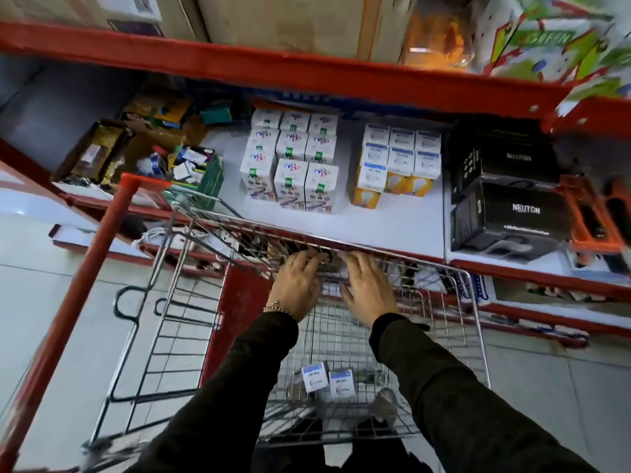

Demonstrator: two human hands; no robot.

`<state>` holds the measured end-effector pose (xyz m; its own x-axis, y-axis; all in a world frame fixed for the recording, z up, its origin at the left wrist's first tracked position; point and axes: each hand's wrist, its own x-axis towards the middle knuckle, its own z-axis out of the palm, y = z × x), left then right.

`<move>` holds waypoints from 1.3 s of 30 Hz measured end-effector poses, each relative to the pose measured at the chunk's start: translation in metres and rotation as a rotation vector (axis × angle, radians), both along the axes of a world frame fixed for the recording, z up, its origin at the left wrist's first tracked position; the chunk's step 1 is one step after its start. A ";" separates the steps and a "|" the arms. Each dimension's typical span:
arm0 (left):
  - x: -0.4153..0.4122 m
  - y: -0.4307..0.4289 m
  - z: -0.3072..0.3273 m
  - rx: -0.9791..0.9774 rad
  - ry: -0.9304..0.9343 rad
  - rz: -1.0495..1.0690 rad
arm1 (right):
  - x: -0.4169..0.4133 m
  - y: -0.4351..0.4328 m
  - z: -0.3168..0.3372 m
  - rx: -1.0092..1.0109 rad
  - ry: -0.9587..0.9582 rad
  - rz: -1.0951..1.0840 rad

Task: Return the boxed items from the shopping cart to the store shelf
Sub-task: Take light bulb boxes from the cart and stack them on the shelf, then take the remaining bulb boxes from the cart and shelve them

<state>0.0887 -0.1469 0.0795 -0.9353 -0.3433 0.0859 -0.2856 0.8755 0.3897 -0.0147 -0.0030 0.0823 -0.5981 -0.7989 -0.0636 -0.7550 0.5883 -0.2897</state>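
Note:
Both my hands reach into the far end of the wire shopping cart [477, 319], palms down, fingers spread. My left hand [296, 285] and my right hand [369, 289] lie side by side, a pale box [329, 287] partly visible between them. I see no firm grip on it. Two small white-and-blue boxes [309, 377] [342, 385] lie on the cart floor near me. On the white shelf [375, 227] behind the cart stand matching blue-and-yellow bulb boxes [396, 162] and a block of white boxes [300, 165].
Black boxes [512, 213] stand stacked on the shelf at the right. Cluttered cartons [136, 155] fill its left end. A red shelf beam [307, 73] with large cartons on it runs overhead. A red upright post [85, 278] stands left of the cart.

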 end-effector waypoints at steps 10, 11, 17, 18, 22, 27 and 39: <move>0.058 0.063 -0.107 0.110 -0.785 -0.137 | 0.058 0.065 -0.101 0.397 -0.356 0.135; 0.063 0.068 -0.119 0.122 -0.842 -0.143 | 0.063 0.068 -0.112 0.438 -0.386 0.160; 0.077 0.095 -0.167 0.167 -0.972 -0.136 | 0.083 0.071 -0.161 0.629 -0.442 0.277; 0.077 0.098 -0.173 0.169 -0.971 -0.120 | 0.085 0.070 -0.166 0.642 -0.435 0.288; 0.073 0.099 -0.182 0.203 -0.970 -0.069 | 0.087 0.070 -0.179 0.655 -0.437 0.333; 0.069 0.092 -0.161 0.209 -0.916 -0.057 | 0.076 0.071 -0.160 0.577 -0.429 0.256; 0.030 0.099 -0.035 0.081 -0.629 -0.009 | 0.027 0.099 -0.036 0.359 -0.342 0.058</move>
